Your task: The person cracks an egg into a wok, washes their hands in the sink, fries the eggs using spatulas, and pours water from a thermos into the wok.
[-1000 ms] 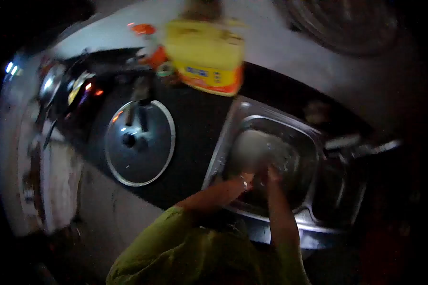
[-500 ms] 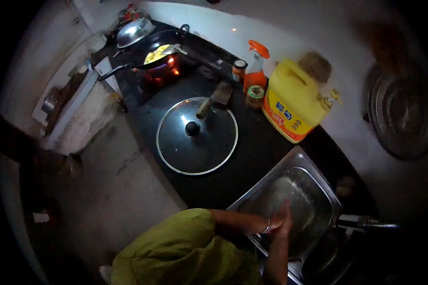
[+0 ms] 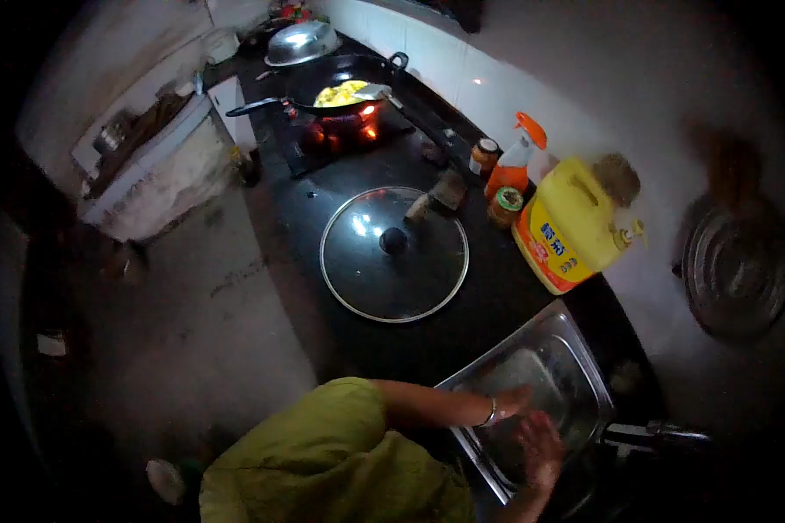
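In the head view, one sink (image 3: 579,342) lies under two hands; the counter (image 3: 445,350) carries one glass lid (image 3: 394,254), one yellow jug (image 3: 569,227), one spray bottle (image 3: 510,168) and two jars (image 3: 504,209). The left hand (image 3: 511,401) reaches in sideways, its fingers too blurred to tell; the right hand (image 3: 541,443), just beside it, points forward, fingers extended.

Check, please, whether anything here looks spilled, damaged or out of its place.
I see no clear spill or damage. The wok with yellow food stands above a red glow while the left hand and right hand are over the sink, so it seems unattended. A brown object overlaps the lid; above or below is unclear.
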### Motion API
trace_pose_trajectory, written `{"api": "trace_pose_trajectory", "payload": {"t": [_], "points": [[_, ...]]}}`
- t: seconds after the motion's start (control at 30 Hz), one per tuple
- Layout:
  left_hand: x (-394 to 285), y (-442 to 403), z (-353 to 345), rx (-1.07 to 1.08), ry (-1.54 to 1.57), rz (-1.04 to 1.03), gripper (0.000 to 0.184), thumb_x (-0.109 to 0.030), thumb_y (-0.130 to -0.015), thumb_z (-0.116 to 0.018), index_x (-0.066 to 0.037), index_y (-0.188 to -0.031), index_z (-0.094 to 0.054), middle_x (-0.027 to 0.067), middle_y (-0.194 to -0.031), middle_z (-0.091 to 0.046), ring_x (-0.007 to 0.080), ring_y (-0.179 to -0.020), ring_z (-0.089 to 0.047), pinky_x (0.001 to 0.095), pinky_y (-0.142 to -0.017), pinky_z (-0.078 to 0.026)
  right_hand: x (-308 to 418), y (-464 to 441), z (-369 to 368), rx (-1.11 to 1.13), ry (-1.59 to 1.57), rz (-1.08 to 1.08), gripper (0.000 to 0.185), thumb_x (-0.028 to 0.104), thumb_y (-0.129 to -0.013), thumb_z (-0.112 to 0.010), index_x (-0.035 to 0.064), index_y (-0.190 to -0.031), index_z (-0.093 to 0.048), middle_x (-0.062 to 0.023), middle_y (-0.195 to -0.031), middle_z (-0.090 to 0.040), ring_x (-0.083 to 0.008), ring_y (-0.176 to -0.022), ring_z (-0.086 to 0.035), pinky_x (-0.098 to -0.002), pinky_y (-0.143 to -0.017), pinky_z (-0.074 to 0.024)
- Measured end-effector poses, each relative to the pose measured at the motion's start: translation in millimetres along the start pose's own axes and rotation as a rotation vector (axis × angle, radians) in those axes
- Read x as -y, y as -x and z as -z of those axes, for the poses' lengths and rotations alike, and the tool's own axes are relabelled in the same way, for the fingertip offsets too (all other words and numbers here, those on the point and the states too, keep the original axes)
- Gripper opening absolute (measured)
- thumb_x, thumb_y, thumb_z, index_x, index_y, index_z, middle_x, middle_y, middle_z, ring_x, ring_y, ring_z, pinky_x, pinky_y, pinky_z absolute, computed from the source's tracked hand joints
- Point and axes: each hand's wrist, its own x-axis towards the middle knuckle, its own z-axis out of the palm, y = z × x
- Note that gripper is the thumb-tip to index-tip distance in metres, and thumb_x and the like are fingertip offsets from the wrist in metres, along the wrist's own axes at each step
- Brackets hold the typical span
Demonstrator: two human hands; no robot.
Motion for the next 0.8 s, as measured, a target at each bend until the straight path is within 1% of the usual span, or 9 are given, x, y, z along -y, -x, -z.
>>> {"api": "trace_pose_trajectory", "payload": {"t": [0.07,0.17,0.33,0.43,0.47,0.53,0.6,0.73,0.8], "points": [[-11.6,26.4,5.8,0.122,-0.107,-0.158,0.076,-0.065,-0.084,-0.037,-0.016,-0.141,-0.026,0.0097,-0.141,-0.033,0.0306,-0.121,-0.042,0.0418,-0.097,-0.036,12.4,3.5,16.1,-0.07,-0.039,0.011,0.052,0.025,-0.085,-0.057,0.0052,-0.13,-0.041,-0.0143,-0.136,-0.038,-0.029,-0.124,-0.038,-0.0449,-0.097,-0.0355],[-54.6,120.0,30.1,0.179,0.137,-0.033,0.072,-0.062,-0.086,-0.039,-0.018,-0.142,-0.025,0.0079,-0.139,-0.036,0.0283,-0.118,-0.046,0.0428,-0.096,-0.037,-13.5,-2.9,30.3,-0.294,-0.095,0.252,0.048,0.027,-0.083,-0.058,0.0079,-0.126,-0.048,-0.0173,-0.136,-0.037,-0.0303,-0.128,-0.033,-0.0459,-0.101,-0.0317],[-15.3,155.6,161.3,0.484,0.068,-0.205,0.062,-0.055,-0.089,-0.042,-0.015,-0.137,-0.036,0.0094,-0.131,-0.046,0.024,-0.115,-0.049,0.0376,-0.093,-0.041,-94.6,-18.7,15.4,-0.336,1.063,0.463,0.043,0.024,-0.082,-0.06,0.0077,-0.121,-0.052,-0.0194,-0.134,-0.04,-0.0312,-0.126,-0.035,-0.0428,-0.102,-0.0321],[35.5,207.1,269.1,0.101,-0.006,-0.183,0.047,-0.036,-0.094,-0.044,-0.009,-0.133,-0.041,0.0111,-0.129,-0.048,0.0252,-0.115,-0.049,0.037,-0.093,-0.043,-108.3,-26.3,-46.3,-0.218,1.253,0.556,0.036,0.012,-0.083,-0.061,0.003,-0.118,-0.054,-0.0177,-0.129,-0.046,-0.0284,-0.117,-0.048,-0.0409,-0.095,-0.041],[56.0,236.1,300.0,-0.184,-0.432,-0.467,0.05,-0.04,-0.089,-0.047,-0.01,-0.129,-0.046,0.0104,-0.111,-0.06,0.0234,-0.093,-0.06,0.0311,-0.075,-0.049,-106.6,-26.5,-83.0,-0.169,1.147,0.489,0.033,0.01,-0.083,-0.06,0.0014,-0.115,-0.056,-0.0172,-0.125,-0.051,-0.0269,-0.113,-0.051,-0.0378,-0.09,-0.0441],[58.2,327.1,344.7,-0.492,-0.809,-0.255,0.047,-0.034,-0.084,-0.053,-0.008,-0.123,-0.05,0.0183,-0.114,-0.058,0.036,-0.101,-0.056,0.0409,-0.087,-0.044,-92.4,-22.1,-183.0,-0.041,0.968,0.394,0.028,0.007,-0.084,-0.058,-0.0009,-0.111,-0.058,-0.0161,-0.119,-0.055,-0.0247,-0.105,-0.057,-0.0329,-0.083,-0.0481],[84.7,394.3,393.6,-0.562,-0.893,-0.074,0.05,-0.031,-0.084,-0.054,-0.005,-0.126,-0.046,0.0201,-0.114,-0.057,0.0355,-0.105,-0.054,0.0417,-0.088,-0.044,-91.2,-16.9,-256.6,0.138,0.875,0.374,0.026,0.005,-0.086,-0.055,-0.0005,-0.111,-0.059,-0.0148,-0.118,-0.056,-0.0233,-0.1,-0.059,-0.0309,-0.081,-0.0483],[168.7,525.3,472.6,-0.749,-0.292,-0.127,0.049,-0.031,-0.085,-0.055,-0.004,-0.124,-0.047,0.0178,-0.11,-0.059,0.0348,-0.097,-0.058,0.0402,-0.084,-0.046,-114.6,-28.0,-374.9,0.489,0.88,0.528,0.024,0.005,-0.087,-0.055,0.0045,-0.11,-0.06,-0.0118,-0.115,-0.059,-0.0197,-0.098,-0.059,-0.0288,-0.081,-0.0472],[172.1,599.8,477.4,-1.042,-0.697,-0.078,0.049,-0.032,-0.085,-0.055,-0.002,-0.123,-0.048,0.0167,-0.11,-0.06,0.0314,-0.097,-0.059,0.0372,-0.083,-0.046,-142.3,-41.2,-421.2,0.643,0.782,0.502,0.024,0.003,-0.087,-0.054,0.0041,-0.111,-0.059,-0.0081,-0.106,-0.06,-0.0157,-0.097,-0.058,-0.0271,-0.081,-0.0466]]}}
